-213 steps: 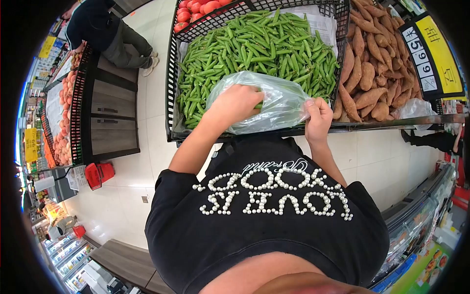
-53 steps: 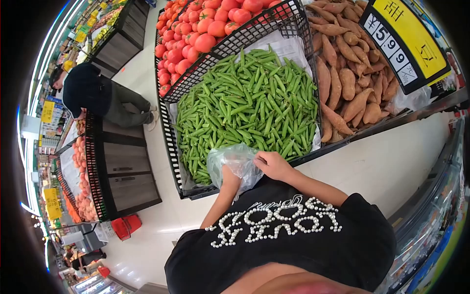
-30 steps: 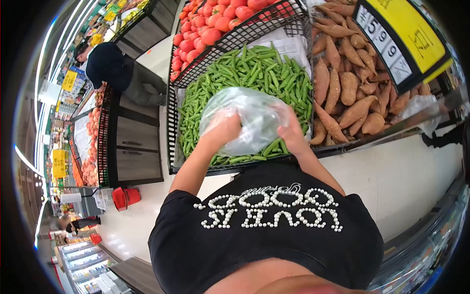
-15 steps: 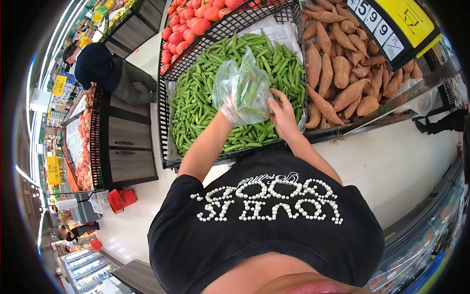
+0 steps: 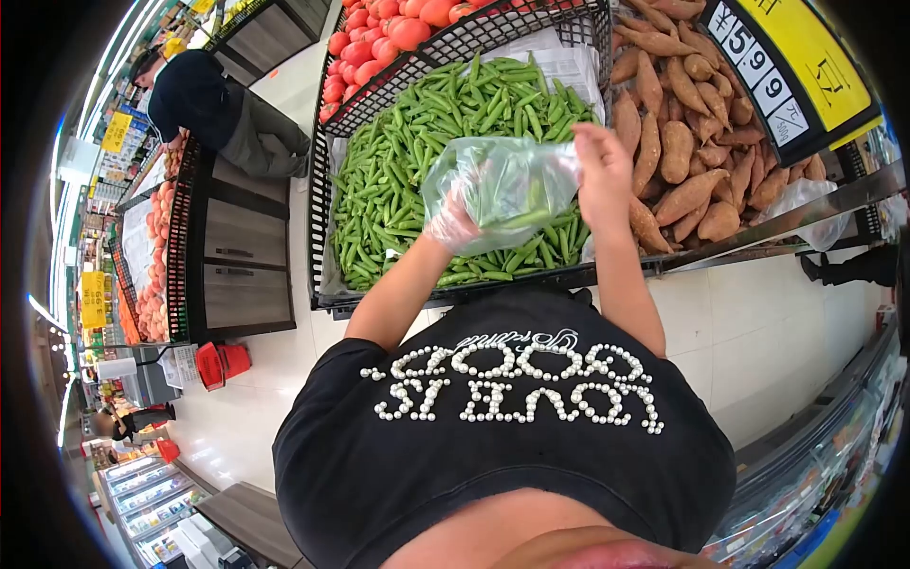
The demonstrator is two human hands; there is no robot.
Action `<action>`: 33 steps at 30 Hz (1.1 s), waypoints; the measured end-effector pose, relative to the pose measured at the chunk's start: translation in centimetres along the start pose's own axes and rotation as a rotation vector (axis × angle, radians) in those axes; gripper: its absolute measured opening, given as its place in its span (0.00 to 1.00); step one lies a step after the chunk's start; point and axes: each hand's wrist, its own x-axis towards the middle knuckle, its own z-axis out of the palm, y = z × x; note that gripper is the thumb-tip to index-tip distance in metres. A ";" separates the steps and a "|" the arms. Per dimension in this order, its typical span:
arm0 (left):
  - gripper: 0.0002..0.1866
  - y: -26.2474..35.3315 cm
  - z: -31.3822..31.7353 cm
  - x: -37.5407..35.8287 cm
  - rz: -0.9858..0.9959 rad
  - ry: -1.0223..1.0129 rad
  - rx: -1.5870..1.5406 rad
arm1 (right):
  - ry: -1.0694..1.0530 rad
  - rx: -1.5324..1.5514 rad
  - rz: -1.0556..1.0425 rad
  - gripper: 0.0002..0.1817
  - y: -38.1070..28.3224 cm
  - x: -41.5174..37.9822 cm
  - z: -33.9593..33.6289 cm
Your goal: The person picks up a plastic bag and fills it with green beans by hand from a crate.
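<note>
A clear plastic bag (image 5: 517, 194) with green shapes showing dimly through it is above the green pea pods (image 5: 398, 161) in a black crate (image 5: 322, 223). My left hand (image 5: 457, 216) is at the bag's left side, covered by its film, and its fingers are too blurred behind the plastic to read. At the bag's right end, my right hand (image 5: 603, 166) is raised with its fingers closed on the gathered edge of the plastic.
Tomatoes (image 5: 409, 33) lie behind the pods. To the right are sweet potatoes (image 5: 677, 152), a price sign (image 5: 796, 76) and a metal rail (image 5: 825, 211). A person (image 5: 204, 104) stands at another stand on the left, with a red basket (image 5: 223, 364) on the floor nearby.
My right hand has moved right and up, and has closed on the bag's edge. The bag is stretched wider to the right. The view has shifted slightly.
</note>
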 end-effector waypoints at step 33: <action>0.36 1.5 1.4 -1.9 0.394 -0.007 0.738 | -0.147 0.491 -0.411 0.09 -9.5 0.4 3.7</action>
